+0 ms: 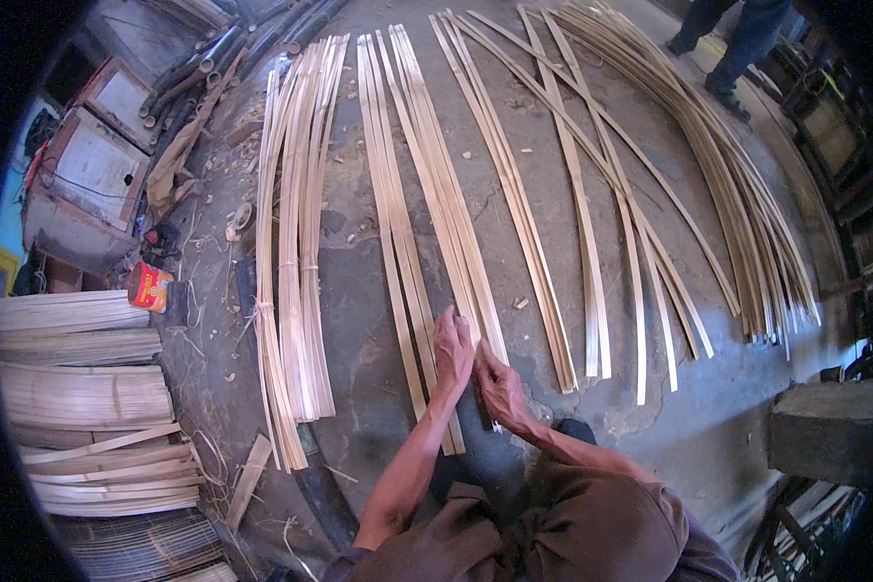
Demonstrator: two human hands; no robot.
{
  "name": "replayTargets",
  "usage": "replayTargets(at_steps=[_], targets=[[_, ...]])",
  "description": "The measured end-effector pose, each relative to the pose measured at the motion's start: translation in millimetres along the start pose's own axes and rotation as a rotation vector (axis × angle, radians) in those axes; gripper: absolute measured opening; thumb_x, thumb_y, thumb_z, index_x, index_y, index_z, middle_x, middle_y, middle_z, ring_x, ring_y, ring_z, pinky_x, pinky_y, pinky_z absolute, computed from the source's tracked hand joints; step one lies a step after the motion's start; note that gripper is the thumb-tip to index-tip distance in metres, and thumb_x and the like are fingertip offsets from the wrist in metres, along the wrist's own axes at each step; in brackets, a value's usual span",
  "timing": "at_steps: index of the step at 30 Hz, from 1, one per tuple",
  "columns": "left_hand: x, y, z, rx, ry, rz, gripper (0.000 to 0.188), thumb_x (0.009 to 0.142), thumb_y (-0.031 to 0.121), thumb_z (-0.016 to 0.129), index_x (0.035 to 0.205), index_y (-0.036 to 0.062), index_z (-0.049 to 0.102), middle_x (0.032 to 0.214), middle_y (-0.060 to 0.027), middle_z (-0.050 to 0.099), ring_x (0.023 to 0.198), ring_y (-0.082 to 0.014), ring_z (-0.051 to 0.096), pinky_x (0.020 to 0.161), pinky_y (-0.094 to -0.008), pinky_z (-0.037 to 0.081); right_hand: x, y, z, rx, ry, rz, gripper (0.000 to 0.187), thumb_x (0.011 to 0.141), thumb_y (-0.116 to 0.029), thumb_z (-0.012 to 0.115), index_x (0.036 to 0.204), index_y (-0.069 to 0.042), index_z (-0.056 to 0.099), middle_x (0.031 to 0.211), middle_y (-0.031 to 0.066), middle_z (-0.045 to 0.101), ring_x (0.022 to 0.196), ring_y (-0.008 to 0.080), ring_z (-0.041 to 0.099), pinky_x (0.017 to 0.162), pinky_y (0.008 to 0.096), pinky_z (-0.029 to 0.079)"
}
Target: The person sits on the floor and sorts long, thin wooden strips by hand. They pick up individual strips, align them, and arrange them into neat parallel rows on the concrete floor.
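Note:
My left hand [453, 351] is closed around the near part of a bundle of long pale bamboo strips [443, 194] lying on the floor. Just below and to its right, my right hand [501, 391] grips the same bundle close to its near end. My fingers partly hide the strips there. Directly left of this bundle lies a narrower set of bamboo strips [390, 213], passing beside my left wrist. Another thin group of strips [514, 194] lies apart to the right of my hands.
Tied strip bundles [301, 242] lie further left. Crossed loose strips [601, 155] and a large strip pile [727, 175] spread to the right. Stacked slats [82, 398] and a red tin [149, 287] are at far left. Another person's legs [737, 48] stand at far right.

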State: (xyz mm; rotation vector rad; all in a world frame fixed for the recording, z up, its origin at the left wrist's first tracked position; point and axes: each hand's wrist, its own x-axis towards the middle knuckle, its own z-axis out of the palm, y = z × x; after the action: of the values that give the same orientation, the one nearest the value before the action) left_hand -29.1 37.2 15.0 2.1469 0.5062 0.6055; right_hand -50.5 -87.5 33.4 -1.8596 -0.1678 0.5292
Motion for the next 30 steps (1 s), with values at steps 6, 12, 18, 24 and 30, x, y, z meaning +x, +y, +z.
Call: replayTargets(at_steps=[6,12,18,24,30], targets=[[12.5,-6.1,5.4,0.04,-0.045,-0.106,0.03,0.096,0.015,0.05,0.116,-0.0068,0.051,0.105,-0.0289,0.059,0.1,-0.0435,0.058,0.088,-0.047,0.046,-0.4,-6.7,-11.0,0.108,-0.051,0.105,0.047,0.102,-0.025,0.05,0.146,-0.011,0.041,0.068,0.0003,0.053,0.058,0.0079,0.046,0.052,0.0257,0.042],[13.1,-15.8,0.2,0.086,-0.052,-0.092,0.022,0.091,0.007,0.054,0.11,-0.0032,0.055,0.106,-0.0258,0.06,0.098,-0.0415,0.059,0.085,-0.0464,0.048,5.2,10.7,-11.9,0.022,-0.087,0.1,0.047,0.102,-0.024,0.049,0.148,-0.016,0.04,0.07,0.0006,0.053,0.058,0.0087,0.049,0.051,0.0278,0.045],[8.9,-18.1,-36.0,0.147,0.058,-0.091,0.022,0.089,0.008,0.058,0.109,-0.0001,0.057,0.099,-0.0193,0.059,0.092,-0.0344,0.059,0.083,-0.0426,0.048,-3.5,0.1,11.9,0.001,-0.26,0.083,0.052,0.102,-0.025,0.048,0.151,-0.016,0.033,0.07,0.0059,0.058,0.062,0.0118,0.054,0.058,0.0317,0.049],[-4.9,-46.9,-53.6,0.314,0.156,-0.171,0.031,0.085,0.014,0.062,0.112,0.0016,0.056,0.105,-0.0169,0.055,0.103,-0.0345,0.053,0.091,-0.0461,0.041,-19.9,21.1,27.1,-0.065,-0.323,-0.094,0.061,0.096,-0.015,0.053,0.151,-0.01,0.026,0.086,0.0315,0.058,0.07,0.0346,0.062,0.068,0.0397,0.048],[-11.9,-44.6,-59.4,0.336,0.146,-0.306,0.042,0.083,0.017,0.064,0.12,-0.0002,0.053,0.113,-0.0201,0.053,0.109,-0.0366,0.051,0.096,-0.046,0.039,-22.3,30.9,27.3,-0.022,-0.302,0.02,0.061,0.097,-0.016,0.051,0.152,-0.01,0.025,0.085,0.028,0.059,0.068,0.0293,0.06,0.065,0.04,0.05]])
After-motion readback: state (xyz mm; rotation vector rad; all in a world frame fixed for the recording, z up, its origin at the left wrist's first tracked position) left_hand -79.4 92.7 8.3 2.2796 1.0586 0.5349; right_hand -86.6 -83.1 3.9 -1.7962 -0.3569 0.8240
